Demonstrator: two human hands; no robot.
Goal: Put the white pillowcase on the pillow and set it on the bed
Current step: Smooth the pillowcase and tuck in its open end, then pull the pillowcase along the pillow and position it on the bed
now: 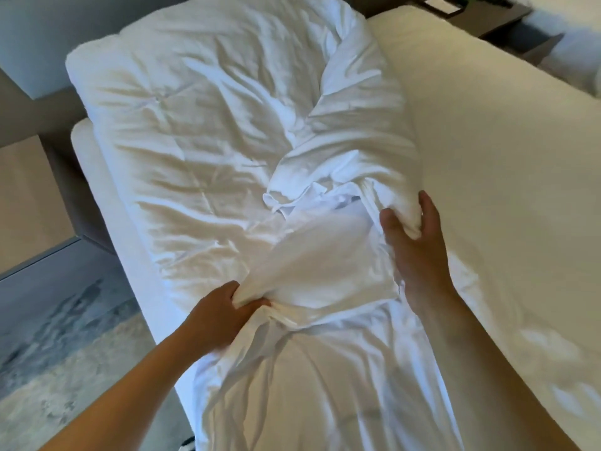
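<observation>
The pillow [201,131] lies crumpled on the bed [487,164], filling the frame from the centre out to eleven o'clock, its cream, creased body mostly bare. The white pillowcase [325,265] is bunched at the pillow's near end, around five o'clock of the pillow, with more of its cloth trailing toward six o'clock and a rolled fold running up along the pillow's right edge toward one o'clock. The left hand [218,317], at seven o'clock, has its fingers pressed together around a gathered wad of the pillowcase cloth. The right hand [413,242], at four o'clock, pinches a thick fold between thumb and fingers; whether pillow corner lies inside that fold cannot be told. The step looks like drawing the case over the pillow, still early. To do it well, find the open hem, hold its two sides apart, seat the near corners of the pillow deep inside, then pull the cloth evenly toward eleven o'clock, shaking out twists. The tangle of folds at the centre is the likely snag. Beyond, the bare mattress spreads to three o'clock; a patterned carpet [65,336] lies at eight o'clock, dark furniture [507,17] at one.
</observation>
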